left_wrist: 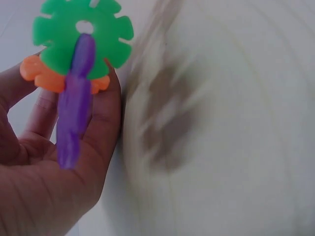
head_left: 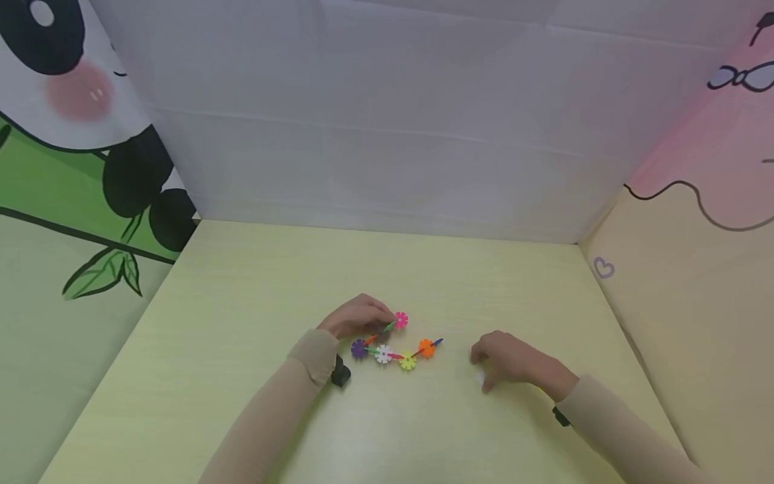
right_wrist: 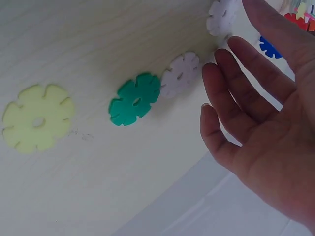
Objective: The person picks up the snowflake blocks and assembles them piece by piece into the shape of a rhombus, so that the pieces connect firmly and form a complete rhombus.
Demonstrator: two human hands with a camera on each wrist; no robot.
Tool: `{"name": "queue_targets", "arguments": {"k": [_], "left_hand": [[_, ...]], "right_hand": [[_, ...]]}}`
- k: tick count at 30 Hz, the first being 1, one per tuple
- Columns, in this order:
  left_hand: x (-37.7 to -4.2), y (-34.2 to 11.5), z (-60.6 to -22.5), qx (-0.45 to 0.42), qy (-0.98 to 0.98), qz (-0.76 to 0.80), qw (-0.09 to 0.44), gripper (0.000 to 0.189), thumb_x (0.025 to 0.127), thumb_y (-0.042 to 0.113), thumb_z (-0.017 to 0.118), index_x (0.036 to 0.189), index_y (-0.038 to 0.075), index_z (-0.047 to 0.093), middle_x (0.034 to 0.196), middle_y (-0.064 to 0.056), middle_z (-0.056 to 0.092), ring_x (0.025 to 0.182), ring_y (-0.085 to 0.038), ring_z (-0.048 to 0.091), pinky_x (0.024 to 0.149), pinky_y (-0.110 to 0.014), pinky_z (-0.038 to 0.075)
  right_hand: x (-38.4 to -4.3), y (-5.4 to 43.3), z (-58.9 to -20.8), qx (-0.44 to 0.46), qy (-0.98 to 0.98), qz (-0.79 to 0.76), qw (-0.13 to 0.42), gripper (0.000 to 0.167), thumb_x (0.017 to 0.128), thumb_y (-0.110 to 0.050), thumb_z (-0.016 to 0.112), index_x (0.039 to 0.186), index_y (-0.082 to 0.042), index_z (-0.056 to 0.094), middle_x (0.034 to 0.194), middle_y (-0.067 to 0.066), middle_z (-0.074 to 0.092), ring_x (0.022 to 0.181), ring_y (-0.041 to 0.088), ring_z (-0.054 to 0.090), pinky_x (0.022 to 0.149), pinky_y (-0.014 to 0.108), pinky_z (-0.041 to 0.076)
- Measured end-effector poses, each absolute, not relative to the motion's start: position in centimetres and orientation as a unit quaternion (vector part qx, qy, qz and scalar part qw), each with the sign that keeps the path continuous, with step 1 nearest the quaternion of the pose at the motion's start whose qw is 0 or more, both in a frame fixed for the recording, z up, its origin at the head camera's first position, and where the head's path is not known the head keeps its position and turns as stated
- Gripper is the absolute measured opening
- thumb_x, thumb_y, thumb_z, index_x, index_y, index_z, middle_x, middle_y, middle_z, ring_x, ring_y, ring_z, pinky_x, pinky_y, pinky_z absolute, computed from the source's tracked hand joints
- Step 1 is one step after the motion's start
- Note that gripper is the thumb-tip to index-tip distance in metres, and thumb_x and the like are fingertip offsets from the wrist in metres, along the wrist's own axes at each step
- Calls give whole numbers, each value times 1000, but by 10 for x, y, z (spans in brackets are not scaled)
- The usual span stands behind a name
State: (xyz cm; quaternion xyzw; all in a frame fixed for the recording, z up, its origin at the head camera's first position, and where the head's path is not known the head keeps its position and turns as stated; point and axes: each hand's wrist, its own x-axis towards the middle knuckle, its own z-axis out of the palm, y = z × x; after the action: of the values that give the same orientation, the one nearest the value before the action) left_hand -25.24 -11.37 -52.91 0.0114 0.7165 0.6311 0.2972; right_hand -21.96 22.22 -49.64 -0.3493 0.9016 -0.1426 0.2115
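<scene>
My left hand (head_left: 361, 316) grips one end of a chain of slotted plastic snowflake discs (head_left: 383, 354), which curves over the table. Close up in the left wrist view are a green disc (left_wrist: 54, 37), an orange disc (left_wrist: 47, 81) and an edge-on purple disc (left_wrist: 74, 113), beside the fingers. A pink disc (head_left: 401, 320) stands at the fingertips in the head view. To the right, my right hand (head_left: 510, 357) hovers low with fingers loosely bent, around a white disc (right_wrist: 222, 17) near the thumb and forefinger. Whether the fingers touch it, I cannot tell.
A yellow disc (right_wrist: 38, 120), a green disc (right_wrist: 135, 100) and another white disc (right_wrist: 181, 74) lie loose by the right hand. A pale wooden table (head_left: 387, 430) is bounded by a white back wall (head_left: 387, 175) and printed side panels.
</scene>
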Motion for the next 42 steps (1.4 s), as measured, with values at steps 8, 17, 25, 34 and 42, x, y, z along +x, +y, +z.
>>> {"name": "queue_targets", "arguments": {"k": [8, 17, 25, 34, 42], "left_hand": [[-254, -116, -534, 14, 710, 637, 299, 14, 89, 9, 65, 93, -3, 72, 88, -14, 67, 70, -19, 58, 72, -32, 52], [-256, -115, -536, 12, 702, 644, 303, 14, 88, 9, 65, 91, -3, 71, 85, -13, 66, 69, -20, 58, 71, -32, 52], [-256, -115, -536, 17, 700, 646, 304, 15, 89, 9, 64, 90, -4, 71, 84, -13, 66, 68, -20, 57, 70, -33, 52], [-256, -115, -536, 16, 706, 641, 301, 15, 88, 10, 65, 90, -3, 71, 85, -14, 67, 68, -20, 58, 71, -33, 52], [-257, -116, -538, 22, 708, 638, 301, 16, 87, 12, 66, 90, -3, 71, 82, -11, 65, 66, -18, 54, 67, -30, 50]], "right_hand": [[-218, 224, -505, -363, 899, -154, 193, 26, 65, -8, 86, 82, -12, 66, 80, -7, 58, 74, 13, 49, 68, 33, 45], [-224, 229, -510, -348, 901, -182, 182, 22, 70, -8, 83, 79, -12, 63, 76, -6, 56, 70, 13, 49, 65, 32, 44], [-232, 237, -519, -293, 915, -235, 149, 23, 72, -10, 83, 87, -12, 66, 79, -5, 60, 73, 13, 53, 68, 32, 47], [-245, 243, -519, -291, 894, -309, 141, 11, 80, -10, 78, 91, -10, 74, 84, -5, 68, 73, 12, 60, 64, 28, 50], [-256, 238, -525, -296, 882, -349, 109, 9, 82, -19, 77, 88, -14, 74, 82, -9, 67, 71, 10, 61, 64, 27, 51]]}}
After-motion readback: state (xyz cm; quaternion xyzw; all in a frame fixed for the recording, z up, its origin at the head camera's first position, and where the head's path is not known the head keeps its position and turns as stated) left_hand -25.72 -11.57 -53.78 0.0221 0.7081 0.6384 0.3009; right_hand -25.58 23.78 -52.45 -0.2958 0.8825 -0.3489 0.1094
